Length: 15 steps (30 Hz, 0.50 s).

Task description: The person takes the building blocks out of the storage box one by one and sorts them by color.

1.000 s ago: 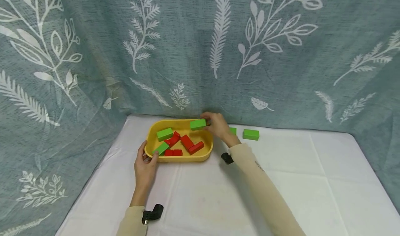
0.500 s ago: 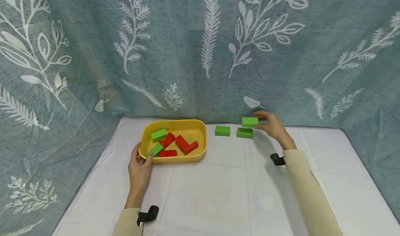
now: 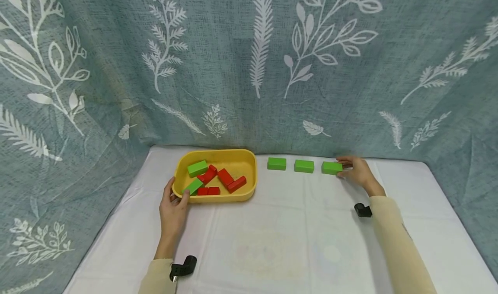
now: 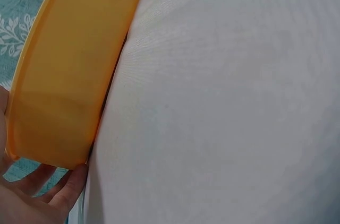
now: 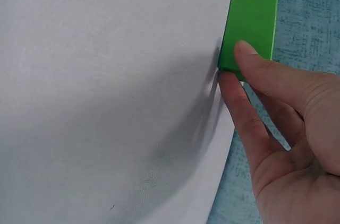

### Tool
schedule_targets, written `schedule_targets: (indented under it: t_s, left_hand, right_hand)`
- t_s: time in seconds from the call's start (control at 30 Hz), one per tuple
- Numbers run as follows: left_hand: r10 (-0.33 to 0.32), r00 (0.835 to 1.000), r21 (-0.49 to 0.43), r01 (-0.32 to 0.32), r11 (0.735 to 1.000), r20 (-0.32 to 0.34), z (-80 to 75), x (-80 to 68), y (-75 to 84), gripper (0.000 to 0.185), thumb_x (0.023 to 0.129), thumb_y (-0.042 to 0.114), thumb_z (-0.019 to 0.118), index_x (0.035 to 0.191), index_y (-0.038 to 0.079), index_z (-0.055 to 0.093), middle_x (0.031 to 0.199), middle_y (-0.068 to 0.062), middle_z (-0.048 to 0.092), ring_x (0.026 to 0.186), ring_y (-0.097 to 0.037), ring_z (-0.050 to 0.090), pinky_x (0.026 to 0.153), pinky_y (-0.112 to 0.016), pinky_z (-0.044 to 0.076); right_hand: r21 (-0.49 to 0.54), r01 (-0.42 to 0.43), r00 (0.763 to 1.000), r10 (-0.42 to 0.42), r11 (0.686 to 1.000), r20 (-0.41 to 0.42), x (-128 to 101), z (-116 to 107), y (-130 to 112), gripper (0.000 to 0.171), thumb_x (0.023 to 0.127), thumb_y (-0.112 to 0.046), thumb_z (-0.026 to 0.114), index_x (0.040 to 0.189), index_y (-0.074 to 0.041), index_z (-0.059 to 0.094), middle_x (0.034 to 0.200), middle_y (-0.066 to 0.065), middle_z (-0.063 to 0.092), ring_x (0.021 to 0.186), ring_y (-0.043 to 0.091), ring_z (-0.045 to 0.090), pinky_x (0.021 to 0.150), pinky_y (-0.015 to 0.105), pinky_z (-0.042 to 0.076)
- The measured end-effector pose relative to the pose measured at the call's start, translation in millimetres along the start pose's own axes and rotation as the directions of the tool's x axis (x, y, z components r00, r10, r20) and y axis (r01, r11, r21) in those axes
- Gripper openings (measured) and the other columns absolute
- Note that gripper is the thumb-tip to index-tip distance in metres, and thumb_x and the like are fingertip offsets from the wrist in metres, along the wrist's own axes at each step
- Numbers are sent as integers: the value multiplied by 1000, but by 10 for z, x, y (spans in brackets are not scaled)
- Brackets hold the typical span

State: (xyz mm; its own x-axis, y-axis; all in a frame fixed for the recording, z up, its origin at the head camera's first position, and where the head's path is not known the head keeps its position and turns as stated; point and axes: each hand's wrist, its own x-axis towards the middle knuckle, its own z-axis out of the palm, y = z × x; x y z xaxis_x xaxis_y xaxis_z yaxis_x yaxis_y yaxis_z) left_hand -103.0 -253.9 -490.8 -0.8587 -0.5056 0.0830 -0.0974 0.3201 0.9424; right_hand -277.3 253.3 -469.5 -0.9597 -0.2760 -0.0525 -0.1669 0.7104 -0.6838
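A yellow tray (image 3: 253,173) sits at the back left of the white table, with green blocks (image 3: 197,168) and red blocks (image 3: 226,177) inside. My left hand (image 3: 180,195) grips its near-left rim, thumb on top; in the left wrist view the fingers (image 4: 58,197) lie under the tray wall (image 4: 69,75). Three green blocks lie in a row right of the tray: first (image 3: 276,164), second (image 3: 304,166), third (image 3: 332,168). My right hand (image 3: 341,169) pinches the right end of the third block (image 5: 249,17) between thumb and finger (image 5: 260,67); the block rests on the cloth.
A teal leaf-print curtain (image 3: 249,69) hangs right behind the table's back edge, close to the blocks. The white cloth (image 3: 272,242) stretches toward me in front of the tray and the row. Black camera straps sit on both wrists.
My right hand carried a green block from over the tray to the right and set it down as the third in the row. The left hand stayed on the tray rim.
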Motion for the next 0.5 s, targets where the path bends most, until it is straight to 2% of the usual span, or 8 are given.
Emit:
schedule_targets:
  t_s: [0.2,0.33,0.43,0.5]
  left_hand:
    - [0,1000,-15,0,1000,-13,-17,20,12,60,98,21,60,152,16,34,131,-20,51,106,-21,52,78,-2,39]
    - [0,1000,-36,0,999,13,-8,4,24,61,98,18,59,153,14,32,133,-22,49,109,-25,52,79,-1,39]
    - [-2,1000,-54,3,999,31,-21,-38,103,62,98,14,58,154,11,31,135,-26,48,112,-29,52,78,0,38]
    - [1,999,-62,1,998,36,-30,-60,159,62,98,12,58,154,8,30,136,-28,46,112,-31,51,78,0,37]
  right_hand:
    - [-55,-3,1000,1,998,-29,-34,-58,-180,57,86,-8,74,136,6,51,136,28,52,119,46,52,96,58,43]
    - [-151,-20,989,-2,988,-149,-159,-53,-422,50,88,-13,73,132,4,56,131,27,56,112,45,57,85,57,49]
    - [-177,46,972,-85,983,-218,-175,58,-645,44,87,-10,73,126,6,60,123,27,62,105,44,61,80,56,51]
    - [-164,126,966,-159,978,-206,-123,189,-829,41,86,-6,73,124,6,62,119,27,64,102,43,63,79,54,53]
